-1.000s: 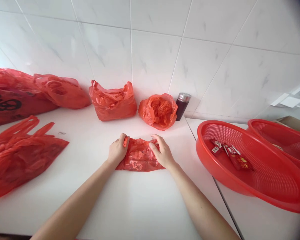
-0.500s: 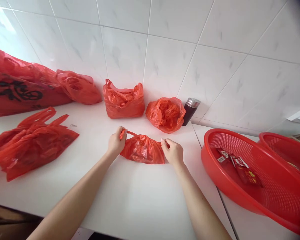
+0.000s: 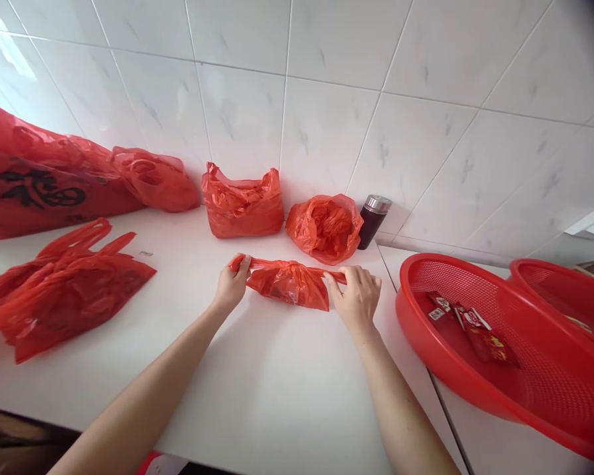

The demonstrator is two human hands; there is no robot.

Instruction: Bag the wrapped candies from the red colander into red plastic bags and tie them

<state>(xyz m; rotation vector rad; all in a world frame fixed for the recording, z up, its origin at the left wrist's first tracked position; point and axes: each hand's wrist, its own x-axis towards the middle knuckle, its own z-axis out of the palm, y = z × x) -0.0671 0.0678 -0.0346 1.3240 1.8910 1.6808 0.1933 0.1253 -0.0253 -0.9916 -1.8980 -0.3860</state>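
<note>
1. Both grips are closed on the same thing: the left hand (image 3: 232, 282) has 1 end of a small red plastic bag (image 3: 292, 285) in its fist, and the right hand (image 3: 359, 293) has the other end pinched, thumb toward the bag.
2. The bag's top is stretched pretty much straight between the 2 hands, bunched up in the middle, with the filled part below. It's at the middle of the white desk (image 3: 277, 389); can't tell if its bottom touches.
3. Just behind it, an open red bag (image 3: 324, 227) has crumpled red plastic inside, right beside a dark flask (image 3: 375, 221) with a silver lid.
4. Left of those, an upright red bag (image 3: 242, 208) sits near the tiled wall (image 3: 327, 125).
5. Off to the left lies a bigger handled bag (image 3: 86, 280).
6. Over on the right, a red mesh basket (image 3: 554, 376) holds some red packets (image 3: 488, 340), near a 2nd basket (image 3: 564, 290).
</note>
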